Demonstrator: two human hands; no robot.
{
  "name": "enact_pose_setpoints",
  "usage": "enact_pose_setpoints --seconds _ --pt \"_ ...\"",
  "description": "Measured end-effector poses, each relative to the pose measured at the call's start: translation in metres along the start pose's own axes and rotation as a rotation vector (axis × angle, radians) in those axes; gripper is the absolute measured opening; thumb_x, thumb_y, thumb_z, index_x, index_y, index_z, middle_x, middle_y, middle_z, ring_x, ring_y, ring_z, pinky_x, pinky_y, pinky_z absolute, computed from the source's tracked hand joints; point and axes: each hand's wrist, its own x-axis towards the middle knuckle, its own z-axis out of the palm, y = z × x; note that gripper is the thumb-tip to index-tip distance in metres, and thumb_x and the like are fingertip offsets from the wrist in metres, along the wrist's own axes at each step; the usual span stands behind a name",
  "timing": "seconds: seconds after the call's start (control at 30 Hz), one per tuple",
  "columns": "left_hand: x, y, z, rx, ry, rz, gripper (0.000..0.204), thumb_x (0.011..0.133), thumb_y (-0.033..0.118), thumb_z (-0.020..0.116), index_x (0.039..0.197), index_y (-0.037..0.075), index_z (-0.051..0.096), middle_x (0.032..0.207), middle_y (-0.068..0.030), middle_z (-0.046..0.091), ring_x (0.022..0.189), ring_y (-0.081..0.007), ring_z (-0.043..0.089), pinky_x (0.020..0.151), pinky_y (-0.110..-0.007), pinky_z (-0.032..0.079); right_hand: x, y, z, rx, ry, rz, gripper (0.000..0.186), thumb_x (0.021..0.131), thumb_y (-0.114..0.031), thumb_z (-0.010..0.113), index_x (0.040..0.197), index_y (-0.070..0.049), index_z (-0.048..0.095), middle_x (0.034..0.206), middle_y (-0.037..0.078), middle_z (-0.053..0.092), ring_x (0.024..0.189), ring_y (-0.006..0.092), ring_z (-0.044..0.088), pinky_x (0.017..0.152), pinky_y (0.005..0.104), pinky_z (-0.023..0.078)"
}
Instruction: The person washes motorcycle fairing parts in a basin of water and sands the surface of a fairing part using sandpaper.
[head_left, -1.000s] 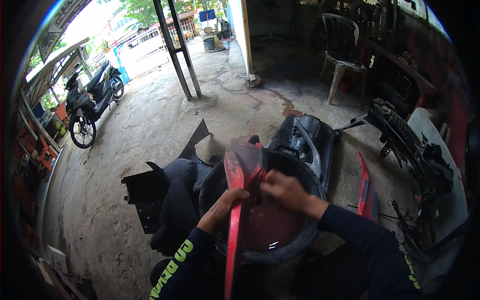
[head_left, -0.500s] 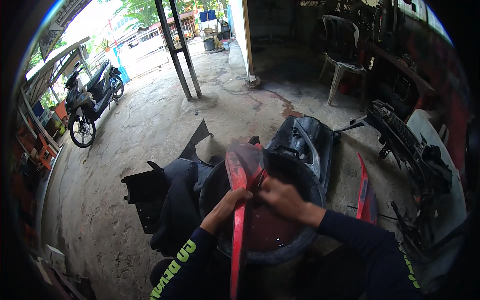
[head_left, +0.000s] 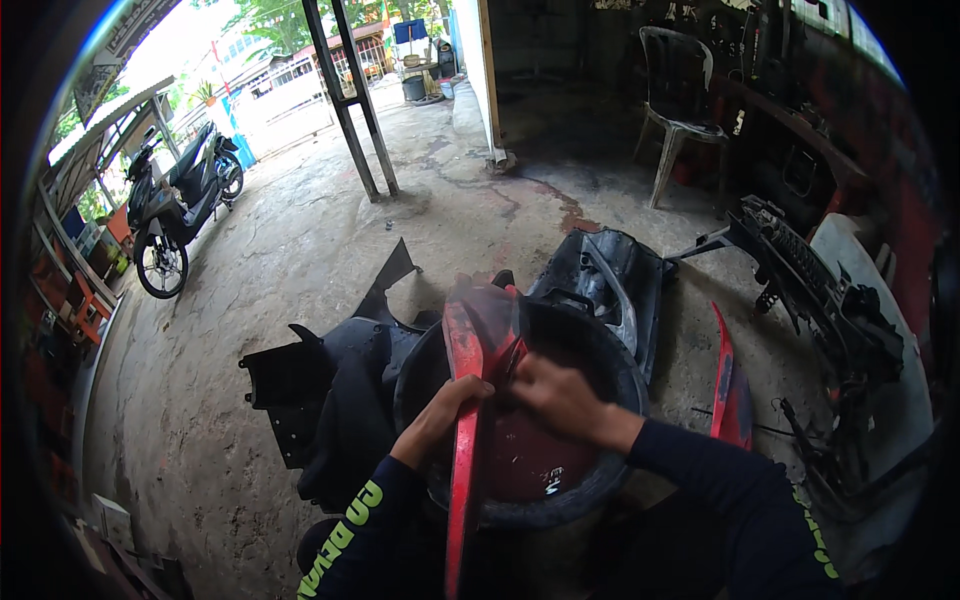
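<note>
My left hand (head_left: 445, 416) is wrapped round the narrow part of a long red motorcycle body panel (head_left: 466, 455). The panel stands tilted over a round black tub (head_left: 632, 445), its wide, scuffed upper end away from me and its thin tail running toward my body. Reddish water (head_left: 535, 465) lies in the tub. Against the panel's right side, my right hand (head_left: 560, 395) is closed and slightly blurred. Whatever its fingers may hold is hidden.
Black plastic body panels (head_left: 350, 375) lie left of the tub, and a dark grey panel (head_left: 630, 270) behind it. Another red panel (head_left: 732, 400) stands at the right, near a black frame part (head_left: 800, 275). Farther off are a plastic chair (head_left: 680, 125), metal posts (head_left: 352, 100) and a parked scooter (head_left: 180, 205).
The view has shifted slightly. My right hand stays against the panel, blurred in both frames, and my left hand keeps its grip. The panel's near end has swung a little left.
</note>
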Motion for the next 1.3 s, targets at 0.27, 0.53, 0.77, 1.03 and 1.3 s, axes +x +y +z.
enact_pose_setpoints --seconds 0.27,0.53,0.77,1.03,1.3 --pt "-0.008 0.009 0.009 -0.175 0.005 -0.056 0.039 0.088 0.032 0.059 0.106 -0.002 0.065 0.088 -0.0092 0.067 0.079 -0.0175 0.066 0.073 -0.031 0.053 0.005 0.0 -0.011 0.177 0.012 0.058 0.018 0.085 -0.014 0.066 0.101 -0.007 0.069 0.098 0.009 0.055 0.089 0.0262 0.064 0.067 0.0368 0.057" --pt "-0.014 0.012 0.015 -0.267 0.043 -0.042 0.04 0.087 0.034 0.059 0.107 -0.001 0.063 0.088 -0.0109 0.066 0.074 -0.0193 0.066 0.072 -0.031 0.055 0.009 0.001 -0.016 0.194 0.029 0.021 0.024 0.081 -0.012 0.069 0.105 -0.008 0.071 0.099 0.008 0.057 0.088 0.0247 0.066 0.066 0.0357 0.057" --pt "-0.009 0.008 0.01 -0.195 0.052 -0.054 0.037 0.088 0.031 0.058 0.106 -0.001 0.064 0.088 -0.01 0.066 0.074 -0.0186 0.066 0.07 -0.03 0.054 0.002 -0.003 -0.007 0.149 0.004 -0.09 0.02 0.088 -0.014 0.064 0.106 -0.007 0.07 0.1 0.008 0.056 0.09 0.0233 0.064 0.065 0.036 0.056" --pt "-0.014 0.017 0.012 -0.188 0.056 -0.061 0.038 0.089 0.031 0.057 0.107 -0.001 0.064 0.09 -0.0092 0.067 0.074 -0.0173 0.065 0.068 -0.027 0.051 0.01 0.01 -0.011 0.107 0.007 -0.119 0.025 0.081 -0.013 0.07 0.106 -0.009 0.071 0.097 0.008 0.056 0.086 0.0243 0.066 0.064 0.0345 0.055" --pt "-0.012 0.007 0.005 -0.185 0.022 -0.029 0.041 0.087 0.034 0.058 0.11 0.0 0.063 0.089 -0.0107 0.067 0.072 -0.0188 0.065 0.066 -0.031 0.053 0.013 0.013 -0.01 0.061 -0.011 -0.029 0.017 0.085 -0.011 0.063 0.1 -0.009 0.069 0.102 0.009 0.059 0.087 0.0241 0.067 0.064 0.0353 0.057"
